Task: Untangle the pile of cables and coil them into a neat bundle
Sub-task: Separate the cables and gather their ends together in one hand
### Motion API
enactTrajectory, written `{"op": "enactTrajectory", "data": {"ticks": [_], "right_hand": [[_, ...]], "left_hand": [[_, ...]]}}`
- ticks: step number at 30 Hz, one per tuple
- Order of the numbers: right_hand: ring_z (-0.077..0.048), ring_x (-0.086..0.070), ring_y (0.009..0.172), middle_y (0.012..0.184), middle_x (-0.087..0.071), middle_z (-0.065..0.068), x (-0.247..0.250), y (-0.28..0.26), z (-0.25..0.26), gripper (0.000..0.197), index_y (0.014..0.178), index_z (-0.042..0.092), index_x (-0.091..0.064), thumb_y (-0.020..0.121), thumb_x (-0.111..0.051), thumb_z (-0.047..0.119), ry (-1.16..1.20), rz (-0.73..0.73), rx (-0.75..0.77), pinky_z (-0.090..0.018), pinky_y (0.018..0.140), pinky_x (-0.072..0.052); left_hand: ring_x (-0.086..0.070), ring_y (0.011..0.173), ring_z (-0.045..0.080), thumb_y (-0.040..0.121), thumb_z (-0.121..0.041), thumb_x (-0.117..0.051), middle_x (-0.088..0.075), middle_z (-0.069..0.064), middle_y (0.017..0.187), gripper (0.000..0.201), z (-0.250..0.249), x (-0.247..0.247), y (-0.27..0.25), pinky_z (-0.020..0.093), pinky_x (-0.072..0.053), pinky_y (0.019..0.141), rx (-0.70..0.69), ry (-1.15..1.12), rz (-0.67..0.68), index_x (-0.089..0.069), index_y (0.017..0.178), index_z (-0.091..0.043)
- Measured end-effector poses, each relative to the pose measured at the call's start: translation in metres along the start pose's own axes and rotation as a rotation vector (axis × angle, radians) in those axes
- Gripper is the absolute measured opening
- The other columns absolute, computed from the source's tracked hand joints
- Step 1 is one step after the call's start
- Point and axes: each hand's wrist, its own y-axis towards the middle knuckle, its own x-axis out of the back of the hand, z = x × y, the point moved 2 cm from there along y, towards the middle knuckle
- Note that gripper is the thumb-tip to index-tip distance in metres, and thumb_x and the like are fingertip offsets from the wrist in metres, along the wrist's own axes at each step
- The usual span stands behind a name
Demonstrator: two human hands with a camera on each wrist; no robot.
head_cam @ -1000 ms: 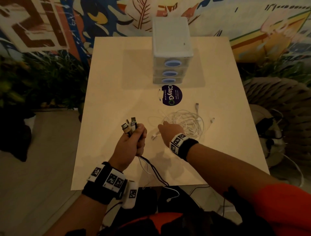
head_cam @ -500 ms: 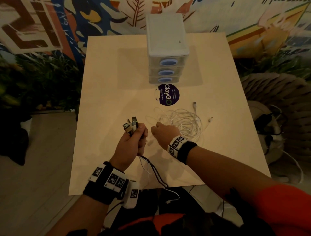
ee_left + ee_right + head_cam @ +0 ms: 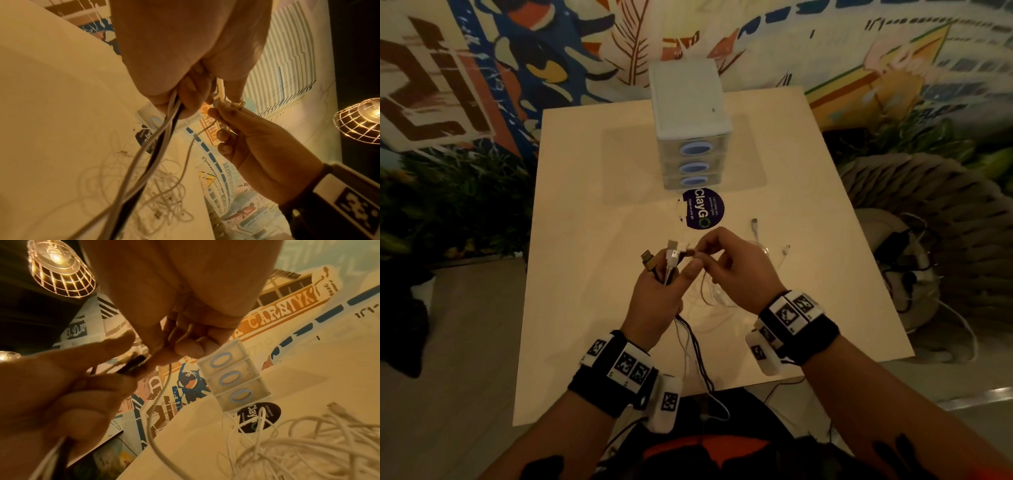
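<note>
Left hand: raised above the desk, fingers curled round a gathered cluster of cable ends, white and dark leads trailing from the fist over the near desk edge. Right hand: a second ago down on the white tangle, now lifted clear and brought across to meet the left; thumb and fingertips pinching the plug end of one thin white cable, held right beside the cluster. Meaning for the task, as judged: one more end fished out of the pile and about to join those already collected; sorting stage, coiling not yet begun. Picked-up cable: slack, hanging in a loose curve from the pinch back down into the pile, so likely still caught in it. Pile of cables: white, thin, looped over and through itself, lying on the desk under and to the right of the right hand; two loose plugs lying just beyond it. Farther out: round dark sticker on the desk, three-drawer plastic unit behind it, painted mural wall beyond.
</note>
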Motion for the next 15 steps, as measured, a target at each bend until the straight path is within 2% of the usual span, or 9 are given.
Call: {"op": "enactTrajectory", "data": {"ticks": [2, 3, 5, 7, 9, 11, 15], "right_hand": [[-0.006, -0.066, 0.070, 0.097, -0.065, 0.021, 0.000, -0.007, 0.001, 0.011, 0.105, 0.035, -0.057, 0.097, -0.062, 0.033, -0.001, 0.027, 0.021, -0.033, 0.068, -0.058], [-0.005, -0.066, 0.071, 0.097, -0.065, 0.021, -0.001, -0.010, 0.001, 0.012, 0.107, 0.034, -0.056, 0.097, -0.063, 0.033, 0.002, 0.033, 0.030, -0.031, 0.068, -0.057], [-0.003, -0.065, 0.071, 0.098, -0.065, 0.021, -0.001, -0.015, -0.002, 0.014, 0.107, 0.037, -0.054, 0.097, -0.064, 0.033, 0.010, 0.042, 0.034, -0.022, 0.066, -0.053], [0.001, -0.063, 0.072, 0.094, -0.063, 0.024, -0.002, -0.017, -0.009, 0.017, 0.107, 0.039, -0.053, 0.096, -0.065, 0.034, -0.017, 0.068, 0.004, -0.018, 0.067, -0.049], [-0.001, -0.063, 0.076, 0.090, -0.064, 0.023, -0.005, -0.018, -0.019, 0.015, 0.108, 0.036, -0.057, 0.095, -0.065, 0.035, -0.050, 0.151, -0.047, -0.027, 0.075, -0.055], [-0.005, -0.064, 0.083, 0.095, -0.066, 0.019, -0.010, -0.022, -0.027, 0.014, 0.110, 0.035, -0.063, 0.097, -0.062, 0.036, -0.093, 0.274, -0.050, -0.036, 0.082, -0.057], [-0.015, -0.061, 0.104, 0.116, -0.067, 0.004, -0.021, -0.030, -0.036, 0.026, 0.116, 0.033, -0.070, 0.104, -0.048, 0.039, -0.122, 0.527, -0.076, -0.037, 0.095, -0.049]], "left_hand": [[-0.024, 0.051, 0.022, 0.091, -0.034, -0.071, -0.034, 0.001, 0.057, 0.009, -0.007, -0.009, 0.001, 0.040, -0.021, 0.049, -0.030, -0.036, -0.014, -0.074, 0.099, -0.032], [-0.025, 0.050, 0.022, 0.091, -0.033, -0.071, -0.037, 0.006, 0.060, 0.007, -0.009, -0.011, 0.001, 0.038, -0.022, 0.048, -0.044, -0.043, -0.034, -0.075, 0.097, -0.031], [-0.027, 0.050, 0.020, 0.094, -0.030, -0.069, -0.037, 0.013, 0.065, 0.006, -0.012, -0.014, 0.002, 0.034, -0.025, 0.048, -0.064, -0.059, -0.076, -0.073, 0.091, -0.027], [-0.026, 0.047, 0.016, 0.097, -0.030, -0.065, -0.034, 0.005, 0.060, 0.014, -0.011, -0.015, 0.001, 0.031, -0.026, 0.048, -0.080, -0.064, -0.083, -0.067, 0.086, -0.022], [-0.025, 0.045, 0.011, 0.097, -0.037, -0.059, -0.031, -0.003, 0.055, 0.025, -0.013, -0.017, -0.001, 0.029, -0.025, 0.047, -0.077, -0.118, -0.044, -0.060, 0.088, -0.014], [-0.027, 0.046, 0.010, 0.097, -0.043, -0.052, -0.035, -0.002, 0.058, 0.032, -0.017, -0.019, -0.003, 0.027, -0.025, 0.046, -0.060, -0.173, 0.000, -0.059, 0.090, -0.012], [-0.033, 0.047, 0.009, 0.096, -0.045, -0.049, -0.047, -0.002, 0.061, 0.034, -0.027, -0.014, -0.005, 0.023, -0.028, 0.045, -0.072, -0.166, 0.002, -0.059, 0.091, -0.013]]}}
